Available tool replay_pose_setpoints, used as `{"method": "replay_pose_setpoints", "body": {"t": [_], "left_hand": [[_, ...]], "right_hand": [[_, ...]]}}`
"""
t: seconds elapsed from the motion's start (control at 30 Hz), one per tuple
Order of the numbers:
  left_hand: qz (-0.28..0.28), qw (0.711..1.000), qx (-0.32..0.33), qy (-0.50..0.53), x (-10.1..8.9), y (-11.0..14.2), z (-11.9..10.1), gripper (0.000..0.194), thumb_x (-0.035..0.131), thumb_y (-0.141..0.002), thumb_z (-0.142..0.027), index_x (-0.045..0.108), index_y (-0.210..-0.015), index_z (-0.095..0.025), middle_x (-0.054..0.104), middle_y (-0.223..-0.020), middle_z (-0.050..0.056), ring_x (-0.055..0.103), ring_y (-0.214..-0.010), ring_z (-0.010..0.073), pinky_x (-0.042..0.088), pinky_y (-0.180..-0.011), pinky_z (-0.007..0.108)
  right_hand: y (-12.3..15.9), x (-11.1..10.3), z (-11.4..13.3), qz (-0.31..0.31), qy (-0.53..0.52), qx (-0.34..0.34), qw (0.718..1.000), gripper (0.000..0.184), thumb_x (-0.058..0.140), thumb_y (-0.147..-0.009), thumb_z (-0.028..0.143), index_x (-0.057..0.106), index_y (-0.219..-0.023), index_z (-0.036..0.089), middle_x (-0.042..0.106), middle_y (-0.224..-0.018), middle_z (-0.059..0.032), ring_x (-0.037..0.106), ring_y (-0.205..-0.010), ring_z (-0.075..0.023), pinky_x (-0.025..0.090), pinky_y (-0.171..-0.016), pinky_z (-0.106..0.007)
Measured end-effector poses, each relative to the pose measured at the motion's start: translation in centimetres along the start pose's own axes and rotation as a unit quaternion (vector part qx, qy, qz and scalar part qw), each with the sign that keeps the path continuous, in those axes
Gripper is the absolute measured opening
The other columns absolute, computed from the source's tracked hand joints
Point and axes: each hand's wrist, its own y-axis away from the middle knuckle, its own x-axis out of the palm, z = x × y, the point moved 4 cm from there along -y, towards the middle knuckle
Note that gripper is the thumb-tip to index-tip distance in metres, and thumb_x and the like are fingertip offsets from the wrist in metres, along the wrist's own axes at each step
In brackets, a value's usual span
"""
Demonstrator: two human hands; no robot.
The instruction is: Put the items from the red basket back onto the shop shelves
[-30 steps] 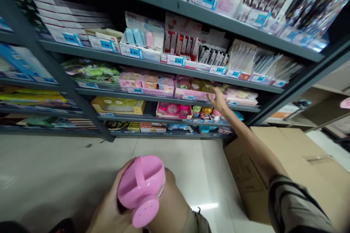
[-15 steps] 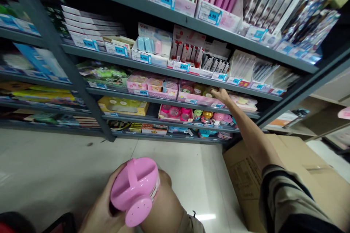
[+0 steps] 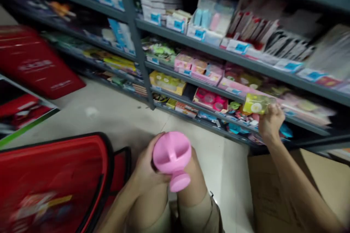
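Note:
My left hand (image 3: pixel 149 169) grips a pink plastic toy watering can (image 3: pixel 172 156) low in the view, just above my knees. Its perforated spout head is turned down and partly hidden. My right hand (image 3: pixel 270 122) reaches to the shelf front and holds a yellow-green package (image 3: pixel 256 103) by its lower edge. The package sits just in front of a row of pink boxed goods (image 3: pixel 246 87) on a grey metal shelf (image 3: pixel 232 94). The picture is blurred around this hand, so the package's print cannot be read.
Grey shelving (image 3: pixel 139 40) with priced goods runs across the view. A red case (image 3: pixel 51 185) stands at lower left, and a red panel (image 3: pixel 32 62) lies on the tiled floor (image 3: pixel 109 116) beyond it. A cardboard box (image 3: pixel 273 196) sits under my right arm.
The view has swung left and tilted, bringing red items into sight. My right hand has gone from touching the shelf goods to holding the yellow-green package. The watering can stays in my left hand.

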Motion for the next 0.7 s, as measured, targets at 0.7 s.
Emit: {"method": "replay_pose_setpoints", "body": {"t": [0.7], "left_hand": [[0.105, 0.983, -0.001, -0.154, -3.1, 1.9, 0.4, 0.149, 0.106, -0.046, -0.068, 0.043, -0.176, -0.032, 0.062, -0.166, 0.014, 0.060, -0.149, 0.0495, 0.060, -0.119, 0.060]], "right_hand": [[8.7, 55.4, -11.8, 0.327, 0.157, -0.046, 0.931, 0.070, 0.081, -0.102, 0.058, 0.058, -0.148, 0.009, 0.057, -0.153, -0.0225, 0.052, -0.149, -0.0333, 0.036, -0.135, -0.059]]}}
